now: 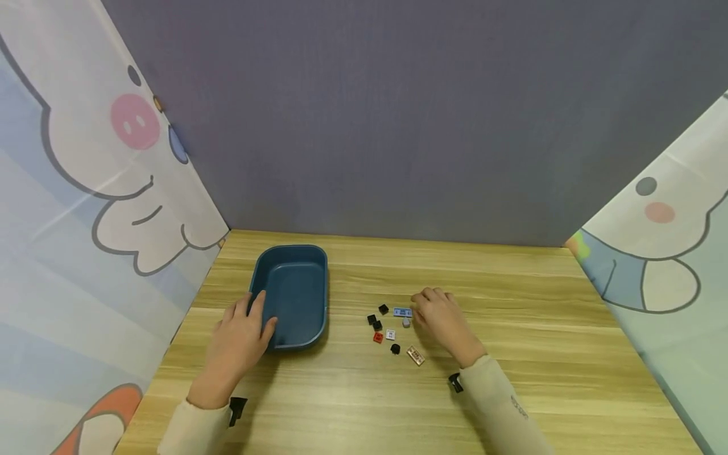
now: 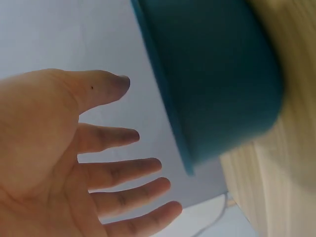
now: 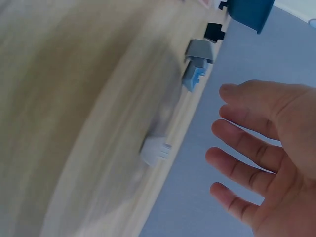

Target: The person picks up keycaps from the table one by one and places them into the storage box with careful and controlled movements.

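With fingers spread, my left hand [image 1: 241,338] hovers over the near left rim of a dark blue plastic bin [image 1: 297,303]; the left wrist view has a gap between fingertips and bin wall. My right hand [image 1: 445,321] is just above the table, right of the small toy bricks, its fingers loosely bent and holding nothing. Closest to it lie a light blue brick [image 1: 402,312] and a small grey brick [image 1: 406,323]. A white studded brick [image 3: 155,151] sits on the table below the fingers in the right wrist view, hidden by the hand in the head view.
Left of the blue brick are several black bricks [image 1: 372,320], a red brick [image 1: 378,338] and a white brick [image 1: 390,335]. Nearer me lie a black round piece [image 1: 395,349] and a brown patterned piece [image 1: 416,356]. A grey wall [image 1: 387,126] backs the wooden table [image 1: 341,404].
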Motion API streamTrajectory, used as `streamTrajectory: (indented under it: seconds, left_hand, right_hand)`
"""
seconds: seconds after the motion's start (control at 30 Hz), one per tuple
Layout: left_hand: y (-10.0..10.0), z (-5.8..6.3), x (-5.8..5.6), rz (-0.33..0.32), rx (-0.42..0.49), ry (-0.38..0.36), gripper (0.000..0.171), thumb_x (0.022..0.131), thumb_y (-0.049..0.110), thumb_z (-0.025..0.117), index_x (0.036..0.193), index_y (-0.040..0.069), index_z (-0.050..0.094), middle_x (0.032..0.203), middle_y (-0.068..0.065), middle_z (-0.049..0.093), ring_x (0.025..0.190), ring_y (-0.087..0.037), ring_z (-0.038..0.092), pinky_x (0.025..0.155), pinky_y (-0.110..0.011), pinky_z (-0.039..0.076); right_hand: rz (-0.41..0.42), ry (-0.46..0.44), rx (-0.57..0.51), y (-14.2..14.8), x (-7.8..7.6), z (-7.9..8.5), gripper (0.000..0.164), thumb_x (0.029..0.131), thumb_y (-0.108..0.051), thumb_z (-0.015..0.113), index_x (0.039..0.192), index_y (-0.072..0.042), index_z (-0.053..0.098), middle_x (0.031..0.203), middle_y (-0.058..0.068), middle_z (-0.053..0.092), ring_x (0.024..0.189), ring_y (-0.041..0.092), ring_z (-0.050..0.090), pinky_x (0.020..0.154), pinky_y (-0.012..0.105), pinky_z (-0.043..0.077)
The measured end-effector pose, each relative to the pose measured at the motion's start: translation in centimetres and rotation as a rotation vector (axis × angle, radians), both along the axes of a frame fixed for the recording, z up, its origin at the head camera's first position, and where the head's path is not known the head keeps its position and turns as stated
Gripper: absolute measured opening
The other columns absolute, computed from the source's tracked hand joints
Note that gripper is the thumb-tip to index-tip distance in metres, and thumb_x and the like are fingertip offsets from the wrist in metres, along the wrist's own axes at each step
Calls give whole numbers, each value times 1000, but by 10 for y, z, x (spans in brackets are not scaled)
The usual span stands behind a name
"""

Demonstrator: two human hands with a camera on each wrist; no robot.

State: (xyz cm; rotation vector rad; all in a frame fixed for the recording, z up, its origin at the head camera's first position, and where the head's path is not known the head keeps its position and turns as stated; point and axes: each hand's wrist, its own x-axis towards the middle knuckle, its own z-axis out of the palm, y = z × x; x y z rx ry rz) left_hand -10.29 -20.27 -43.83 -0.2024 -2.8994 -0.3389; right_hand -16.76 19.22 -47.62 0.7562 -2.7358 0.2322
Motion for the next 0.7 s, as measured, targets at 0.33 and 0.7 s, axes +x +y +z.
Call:
streamTrajectory:
  seconds: [0.33,0.7]
  left_hand:
    - [-19,-11,11,19,29,22,47,97,5,61,131,-23,46,121,-41,54,104,-57,56,87,-62,48]
    - [-28,-19,12,18,127,-83,39,97,-2,54,128,-25,47,110,-39,60,92,-52,64,73,-58,53]
  right_hand:
    - [-18,-81,84,-1,-4,-6,23,83,-15,82,103,-10,73,97,6,67,91,27,63,84,50,51]
    - [-21,-138,81,-4,-8,-10,18,86,-15,80,101,-11,72,95,3,67,91,26,64,90,55,50]
